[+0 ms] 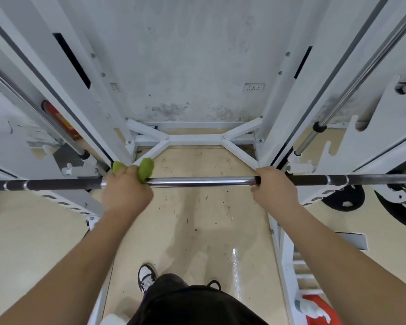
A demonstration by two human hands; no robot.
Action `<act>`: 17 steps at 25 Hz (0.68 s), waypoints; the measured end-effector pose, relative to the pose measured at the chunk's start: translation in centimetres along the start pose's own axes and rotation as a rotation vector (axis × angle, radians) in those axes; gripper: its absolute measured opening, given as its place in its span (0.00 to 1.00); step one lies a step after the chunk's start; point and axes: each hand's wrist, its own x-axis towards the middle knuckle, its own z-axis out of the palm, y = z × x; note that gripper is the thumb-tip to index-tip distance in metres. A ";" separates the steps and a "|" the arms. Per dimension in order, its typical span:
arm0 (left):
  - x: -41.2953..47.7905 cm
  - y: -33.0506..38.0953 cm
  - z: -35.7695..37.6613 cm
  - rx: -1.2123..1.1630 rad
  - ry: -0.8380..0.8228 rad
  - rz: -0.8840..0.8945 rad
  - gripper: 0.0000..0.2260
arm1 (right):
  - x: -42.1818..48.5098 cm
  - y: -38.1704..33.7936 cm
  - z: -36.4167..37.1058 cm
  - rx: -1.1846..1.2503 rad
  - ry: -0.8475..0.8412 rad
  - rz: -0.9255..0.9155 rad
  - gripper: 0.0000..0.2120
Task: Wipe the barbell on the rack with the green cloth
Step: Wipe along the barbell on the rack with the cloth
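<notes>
The barbell (202, 181) runs straight across the middle of the frame, resting on the white rack (242, 150), and both hands are on it. The left hand (126, 186) is wrapped around the green cloth (145, 170), its grip pressed together on cloth and bar at once, just where the dark knurled stretch on the left meets the shiny centre section. Green tufts poke out above the knuckles. Over at the right of the shiny section, the right hand (273, 185) is curled bare around the bar, grip closed, steadying it.

To do this stroke well, I'd say keep the cloth circling the whole shaft, squeeze evenly and slide along the chrome toward the steadying hand, twisting the wrist so the underside gets cleaned too. The knurling likely snags fabric, so firmer, shorter passes there.

What's in the way? The right hand itself blocks the far end of the chrome and will need to shift. The rack uprights crowd both sides, and black weight plates (342, 198) sit at the right edge. Below, a black-and-white shoe (147, 276) stands on the scuffed floor (197, 219).
</notes>
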 end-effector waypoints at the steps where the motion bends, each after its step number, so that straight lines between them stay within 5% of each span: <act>1: -0.7 1.4 0.4 -0.032 0.007 0.023 0.19 | -0.1 -1.1 0.2 0.008 0.017 -0.040 0.04; 5: -4.6 6.1 2.1 -0.269 -0.108 0.471 0.30 | 0.5 -7.3 1.3 0.046 -0.072 -0.252 0.19; 7: -3.8 4.6 1.6 -0.305 -0.133 0.560 0.33 | 1.3 -10.3 2.0 0.062 -0.120 -0.294 0.20; 10: -0.9 -2.0 0.0 -0.262 -0.107 0.404 0.31 | 2.1 -13.8 3.3 0.036 -0.158 -0.296 0.26; 14: 3.9 -12.5 -3.4 -0.222 -0.124 0.201 0.26 | 2.5 -16.9 4.9 0.075 -0.186 -0.336 0.20; 17: 4.2 -10.9 -3.3 -0.262 -0.121 0.127 0.19 | 2.0 -15.9 4.9 0.135 -0.116 -0.301 0.16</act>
